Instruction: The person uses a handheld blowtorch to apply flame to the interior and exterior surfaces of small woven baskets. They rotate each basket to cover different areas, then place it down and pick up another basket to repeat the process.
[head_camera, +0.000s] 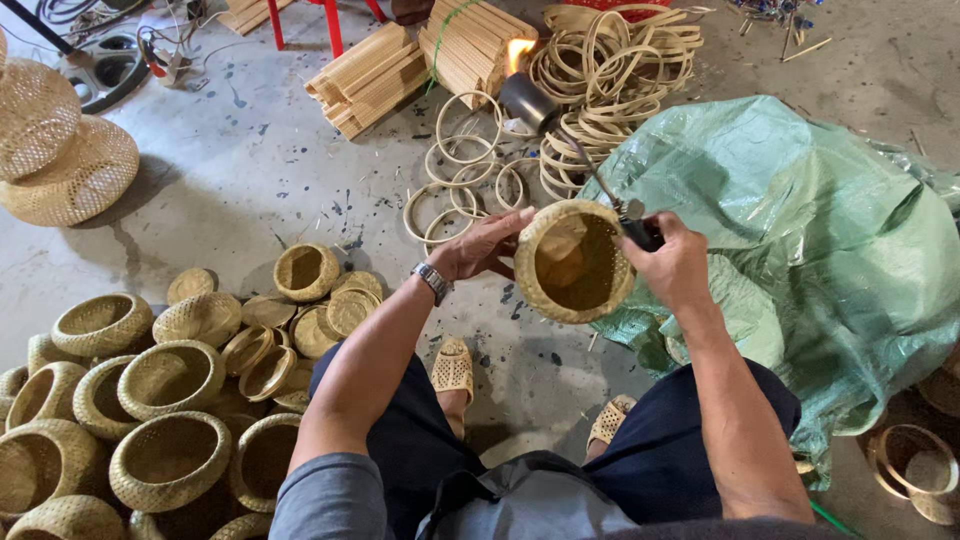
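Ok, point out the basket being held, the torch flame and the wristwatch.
woven basket (575, 262), head view, on its inner wall.
torch flame (520, 52), head view, on the bright flame.
wristwatch (433, 281), head view, on the metal band.

A tan, lattice-woven basket (572, 262) is shown beside a black torch (575, 150) tipped with yellow-white flame, a translucent green tarpaulin (820, 240), pale straw-coloured rings (470, 160), a silver wristwatch (432, 281), navy trousers (660, 450) and grey, dark-speckled concrete (250, 150).
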